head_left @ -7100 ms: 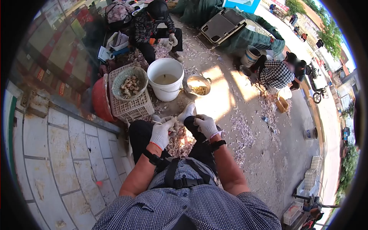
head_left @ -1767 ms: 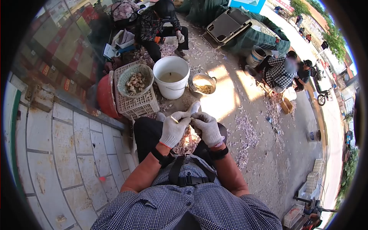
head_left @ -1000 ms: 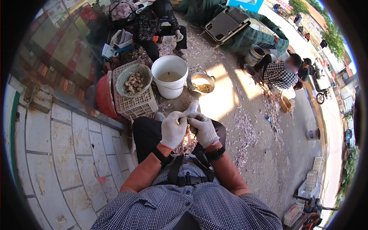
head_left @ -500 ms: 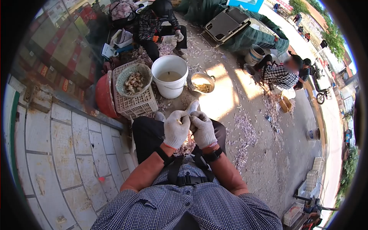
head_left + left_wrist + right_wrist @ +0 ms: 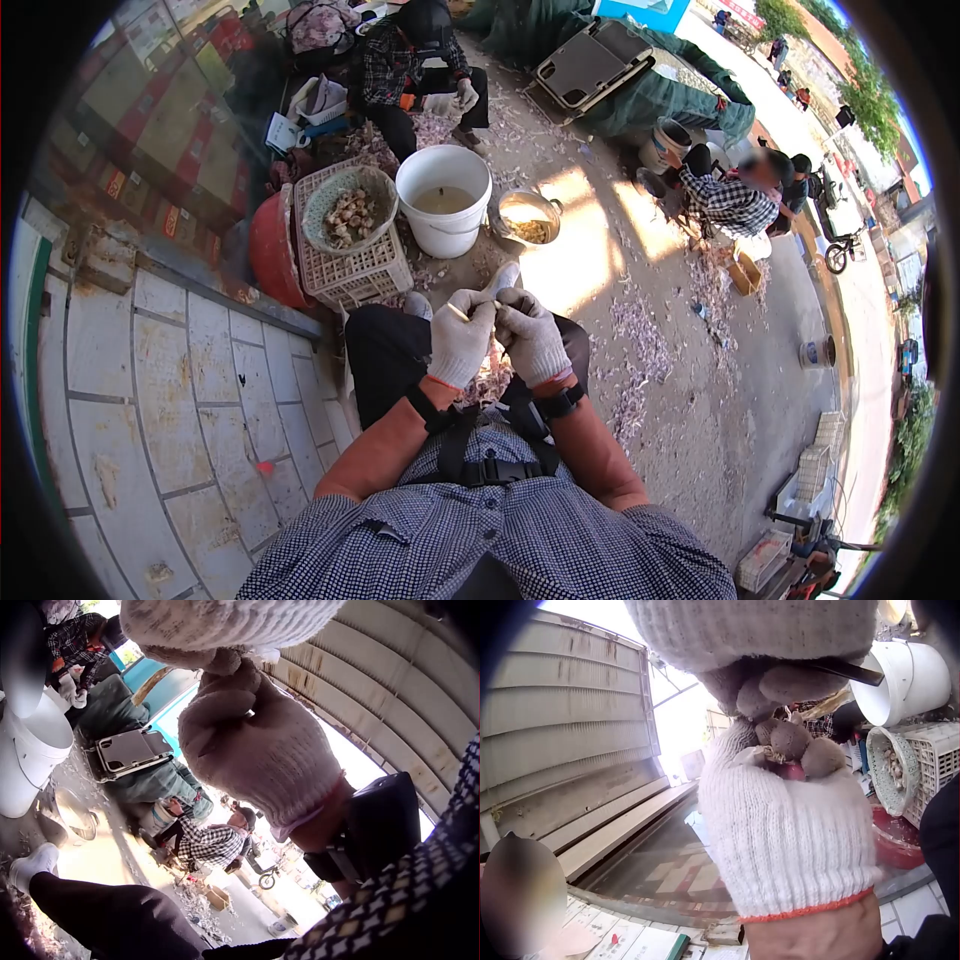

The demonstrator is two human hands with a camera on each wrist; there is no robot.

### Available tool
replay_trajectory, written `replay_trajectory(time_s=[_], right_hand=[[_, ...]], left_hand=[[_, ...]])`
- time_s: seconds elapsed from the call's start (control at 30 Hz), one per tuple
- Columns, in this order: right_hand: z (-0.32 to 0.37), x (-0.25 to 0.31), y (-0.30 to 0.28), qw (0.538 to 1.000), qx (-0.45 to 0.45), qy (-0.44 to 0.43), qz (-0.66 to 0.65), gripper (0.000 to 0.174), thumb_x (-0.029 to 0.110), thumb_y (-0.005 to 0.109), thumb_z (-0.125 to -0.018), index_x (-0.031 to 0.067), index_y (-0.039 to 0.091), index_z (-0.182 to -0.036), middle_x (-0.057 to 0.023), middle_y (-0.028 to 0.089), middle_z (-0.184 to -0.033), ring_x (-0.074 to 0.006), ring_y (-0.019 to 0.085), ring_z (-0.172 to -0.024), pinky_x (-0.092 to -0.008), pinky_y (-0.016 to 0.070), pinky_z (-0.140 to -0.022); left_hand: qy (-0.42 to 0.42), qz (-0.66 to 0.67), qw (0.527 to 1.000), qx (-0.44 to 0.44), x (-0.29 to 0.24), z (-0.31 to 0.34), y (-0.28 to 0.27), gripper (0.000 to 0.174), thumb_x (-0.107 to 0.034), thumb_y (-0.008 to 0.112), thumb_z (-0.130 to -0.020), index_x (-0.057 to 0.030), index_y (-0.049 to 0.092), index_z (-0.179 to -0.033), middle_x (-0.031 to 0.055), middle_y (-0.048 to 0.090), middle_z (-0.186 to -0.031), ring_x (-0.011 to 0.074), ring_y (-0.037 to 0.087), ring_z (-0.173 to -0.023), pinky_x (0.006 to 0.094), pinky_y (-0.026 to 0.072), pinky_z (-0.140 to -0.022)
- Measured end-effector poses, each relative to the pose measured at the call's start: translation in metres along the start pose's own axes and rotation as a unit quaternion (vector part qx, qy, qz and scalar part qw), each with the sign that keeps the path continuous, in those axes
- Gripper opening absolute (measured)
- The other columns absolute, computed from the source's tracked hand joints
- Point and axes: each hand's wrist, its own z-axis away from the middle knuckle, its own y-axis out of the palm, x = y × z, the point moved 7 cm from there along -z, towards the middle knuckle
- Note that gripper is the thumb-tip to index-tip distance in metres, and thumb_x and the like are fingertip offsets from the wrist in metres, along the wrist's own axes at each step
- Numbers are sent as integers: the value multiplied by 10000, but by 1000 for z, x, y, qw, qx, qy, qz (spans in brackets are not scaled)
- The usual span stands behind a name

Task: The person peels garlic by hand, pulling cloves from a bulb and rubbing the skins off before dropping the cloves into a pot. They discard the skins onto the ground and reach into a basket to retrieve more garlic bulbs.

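Note:
In the head view both gloved hands meet between the knees. My left hand (image 5: 460,342), with the orange cuff, grips a garlic bulb with a dry tan stalk (image 5: 152,685). Its pale stub shows above the glove in the head view. Wispy roots of the bulb (image 5: 775,755) stick out between the glove's grey fingertips in the right wrist view. My right hand (image 5: 531,337) holds a narrow dark blade (image 5: 859,672), its tip jutting past the glove. Its fingertips press against the left hand's fingers. Most of the bulb is hidden by the gloves.
Ahead stand a white bucket (image 5: 440,236), a metal pot (image 5: 528,238) and a green basket of garlic (image 5: 318,232) on a white crate (image 5: 350,285). Peel scraps (image 5: 635,350) litter the ground. One person (image 5: 405,60) sits ahead, others at right.
Earlier my hands were apart; now they are pressed together. Since half a second ago my left hand has turned slightly, showing the stalk stub. A person at right has reached toward a bucket.

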Motion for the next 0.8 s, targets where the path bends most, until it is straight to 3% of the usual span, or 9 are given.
replay_trajectory(time_s=[0.07,0.17,0.4,0.5,0.57,0.6,0.67,0.8], right_hand=[[2,3,2,999,7,27,38,265,60,701,-960,13,671,-1219,-3,692,-904,-86,592,-676,-227,469,-627],[7,15,6,991,0,17,131,300,49,699,-957,-3,672,-1251,5,711,-972,-63,603,-732,-208,473,-646],[7,16,-1,967,4,4,255,301,48,708,-945,-18,693,-1238,13,714,-1011,-51,619,-809,-201,494,-677],[9,15,-3,970,-4,5,243,294,83,712,-954,-17,696,-1230,11,712,-994,-49,615,-776,-199,487,-657],[10,13,-4,976,2,21,215,282,123,703,-971,-19,698,-1214,9,706,-951,-49,599,-717,-201,474,-624],[10,12,-6,976,2,21,215,282,123,703,-971,-19,698,-1214,9,706,-951,-49,599,-717,-201,474,-624],[10,7,-12,974,-9,37,225,272,147,693,-978,-18,702,-1194,4,696,-905,-54,580,-661,-206,462,-594],[12,2,-14,977,-24,55,204,261,136,693,-972,-17,702,-1183,-3,692,-885,-63,576,-643,-211,458,-582]], left_hand=[[-146,127,980,48,30,2,7,79,-65,693,-955,6,703,-923,11,674,-748,65,596,-653,266,477,-576],[-200,141,966,80,23,5,6,80,-69,696,-957,-6,701,-908,-12,647,-724,49,570,-595,245,436,-526],[-205,151,961,109,31,4,10,61,-71,695,-943,-19,714,-917,-36,624,-736,27,515,-583,211,385,-520],[-159,109,974,116,30,2,10,96,-82,697,-953,-6,701,-895,9,645,-702,60,578,-591,261,452,-528],[-19,-22,994,102,16,-1,6,97,-91,698,-942,-4,703,-899,85,686,-726,144,657,-633,314,512,-591],[-19,-23,994,101,18,0,6,97,-91,698,-942,-4,703,-899,85,686,-726,144,657,-633,314,512,-591],[50,-85,989,106,15,3,8,101,-106,692,-935,-10,702,-905,162,706,-782,246,719,-706,364,548,-659],[41,-114,986,114,15,4,6,107,-116,686,-935,-13,704,-914,195,713,-839,309,735,-748,382,555,-679]])
